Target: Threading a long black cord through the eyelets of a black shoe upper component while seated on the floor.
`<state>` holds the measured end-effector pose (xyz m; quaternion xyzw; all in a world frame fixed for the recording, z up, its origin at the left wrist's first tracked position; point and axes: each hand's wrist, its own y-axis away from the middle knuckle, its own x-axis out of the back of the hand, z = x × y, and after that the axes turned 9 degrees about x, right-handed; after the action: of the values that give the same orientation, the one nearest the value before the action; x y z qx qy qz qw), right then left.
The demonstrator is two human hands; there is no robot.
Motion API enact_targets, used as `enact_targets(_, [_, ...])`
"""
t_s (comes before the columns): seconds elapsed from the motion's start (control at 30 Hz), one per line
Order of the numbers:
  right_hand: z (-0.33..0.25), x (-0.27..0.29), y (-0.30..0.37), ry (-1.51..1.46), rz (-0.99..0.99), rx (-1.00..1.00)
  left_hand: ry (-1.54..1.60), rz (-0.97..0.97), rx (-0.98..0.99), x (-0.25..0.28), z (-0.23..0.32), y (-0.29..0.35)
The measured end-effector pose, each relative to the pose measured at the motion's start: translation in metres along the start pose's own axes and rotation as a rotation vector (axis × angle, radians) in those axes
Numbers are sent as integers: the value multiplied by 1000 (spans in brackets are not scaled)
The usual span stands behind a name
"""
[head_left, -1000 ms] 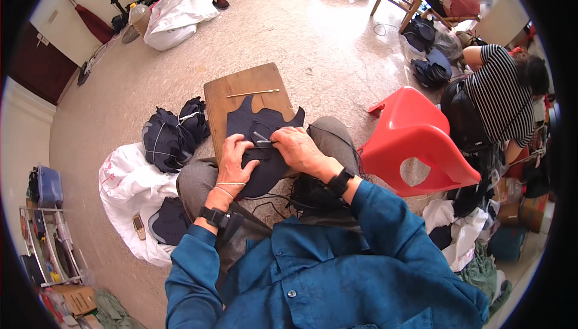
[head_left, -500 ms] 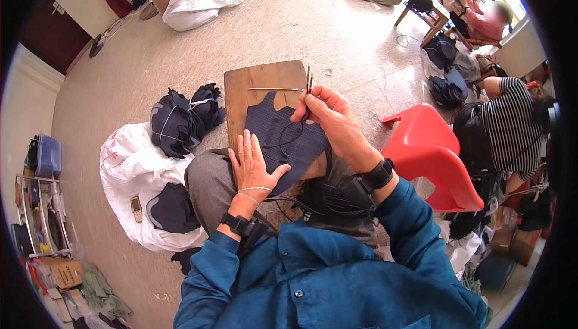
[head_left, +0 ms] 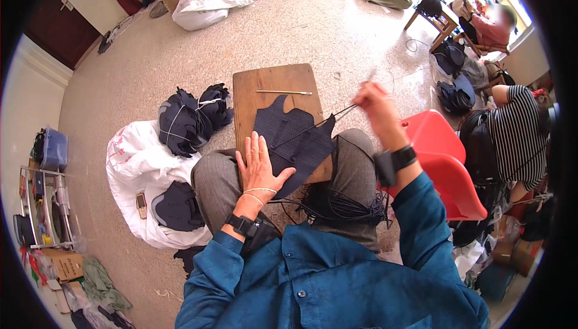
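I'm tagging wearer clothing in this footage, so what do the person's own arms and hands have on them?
Both arms wear long blue button-shirt sleeves. The left hand is bare, with thin light bangles and a black watch at the wrist. The right hand is bare too, blurred, with a black wristband carrying a dark blocky device just above the cuff. No gloves; I can't make out any rings.

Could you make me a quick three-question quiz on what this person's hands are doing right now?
1. True or false: the left hand lies flat on the dark fabric piece.
2. What does the right hand pull on? A) a dark thread B) a white bag C) a red chair
3. Fill in: the fabric piece rests on a wooden ____.

Key: 1 true; 2 A, the thread runs taut from fabric to hand; 3 board.
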<state>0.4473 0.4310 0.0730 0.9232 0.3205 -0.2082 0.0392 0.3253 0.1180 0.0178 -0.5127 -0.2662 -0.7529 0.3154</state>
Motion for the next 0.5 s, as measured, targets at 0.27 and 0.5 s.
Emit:
enact_targets(0.27, [-22,-86,32,-181,-31,-20,-5,-13,40,1,3,-1])
enact_targets(0.5, [-34,-113,49,-257,-129,-46,217,27,-114,26,-1,-11])
